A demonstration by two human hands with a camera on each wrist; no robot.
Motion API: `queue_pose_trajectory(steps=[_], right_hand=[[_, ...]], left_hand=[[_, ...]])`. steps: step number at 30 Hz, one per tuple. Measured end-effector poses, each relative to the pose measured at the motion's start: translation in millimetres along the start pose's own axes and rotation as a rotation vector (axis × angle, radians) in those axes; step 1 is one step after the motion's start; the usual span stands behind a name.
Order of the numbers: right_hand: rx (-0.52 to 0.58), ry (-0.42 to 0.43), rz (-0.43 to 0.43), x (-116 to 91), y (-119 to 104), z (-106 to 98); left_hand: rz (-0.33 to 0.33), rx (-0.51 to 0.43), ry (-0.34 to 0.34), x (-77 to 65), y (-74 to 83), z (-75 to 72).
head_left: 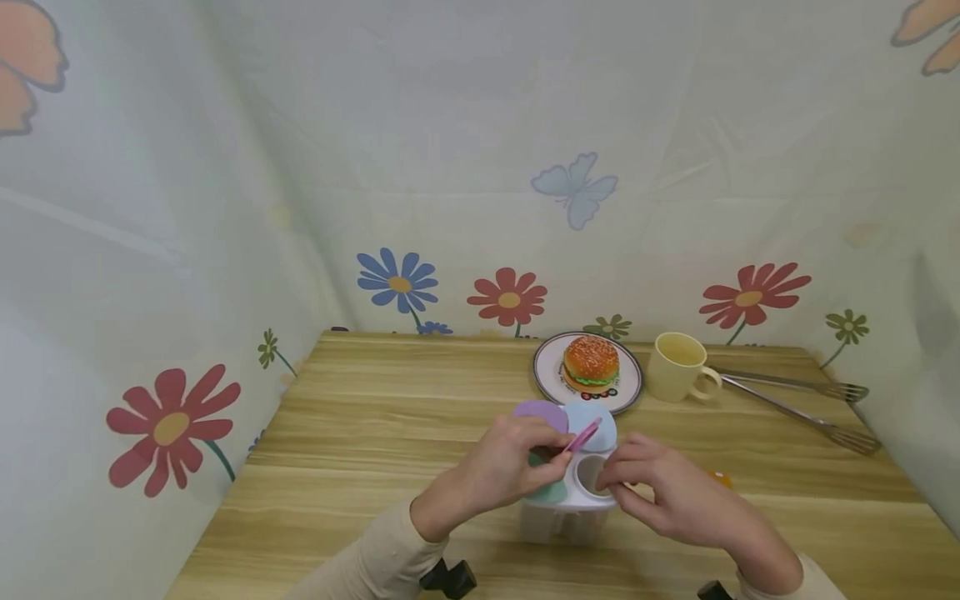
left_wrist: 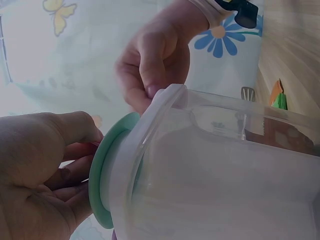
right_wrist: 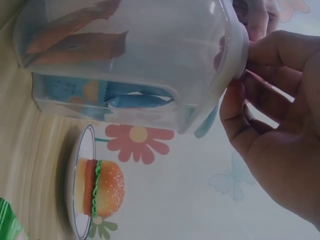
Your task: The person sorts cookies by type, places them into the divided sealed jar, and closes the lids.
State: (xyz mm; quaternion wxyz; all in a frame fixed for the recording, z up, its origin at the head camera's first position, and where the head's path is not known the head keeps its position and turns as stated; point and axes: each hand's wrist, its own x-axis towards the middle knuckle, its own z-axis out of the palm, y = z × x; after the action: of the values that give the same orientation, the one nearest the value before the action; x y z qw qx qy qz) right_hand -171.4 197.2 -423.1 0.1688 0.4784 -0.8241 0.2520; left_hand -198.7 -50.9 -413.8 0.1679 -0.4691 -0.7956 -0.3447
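A translucent container (head_left: 564, 527) with a white top stands upright near the table's front. Purple (head_left: 542, 412), pale blue (head_left: 592, 427) and green lids (left_wrist: 101, 170) cover parts of its top. My left hand (head_left: 512, 460) pinches a pink round lid (head_left: 584, 436), tilted on edge above the top, close over the green lid. Beside it is an uncovered round opening (head_left: 591, 477). My right hand (head_left: 667, 493) has its fingers bent at this opening's rim, a fingertip showing through the wall in the right wrist view. I cannot tell whether it grips anything. Brown packets (right_wrist: 80, 47) and blue packets (right_wrist: 75, 89) lie inside the container.
Behind the container, a plate (head_left: 550, 379) holds a toy hamburger (head_left: 591, 364). A yellow mug (head_left: 675, 367) stands to its right, with two long metal utensils (head_left: 795, 408) beyond it. A small orange and green packet (left_wrist: 278, 95) lies right of the container.
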Motion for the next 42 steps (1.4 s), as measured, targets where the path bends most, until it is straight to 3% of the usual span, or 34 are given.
queue_pose_trajectory(steps=[6,14,19,32,42], right_hand=[[0.058,0.029,0.021,-1,1,-1],[0.144,0.042,0.129,-6,2,-4],[0.163,0.068,0.101,-8,4,-4],[0.127,0.112,0.139,-14,9,-8],[0.068,0.161,0.189,-25,17,-10]], left_hand=[[-0.011,-0.005,-0.007,0.0,0.5,-1.8],[-0.040,-0.025,-0.025,0.3,1.9,-3.0],[-0.036,-0.030,-0.020,-0.4,1.0,-2.4],[-0.045,-0.037,-0.021,-1.0,0.9,-3.0],[-0.012,-0.013,-0.010,-0.3,0.5,-2.7]])
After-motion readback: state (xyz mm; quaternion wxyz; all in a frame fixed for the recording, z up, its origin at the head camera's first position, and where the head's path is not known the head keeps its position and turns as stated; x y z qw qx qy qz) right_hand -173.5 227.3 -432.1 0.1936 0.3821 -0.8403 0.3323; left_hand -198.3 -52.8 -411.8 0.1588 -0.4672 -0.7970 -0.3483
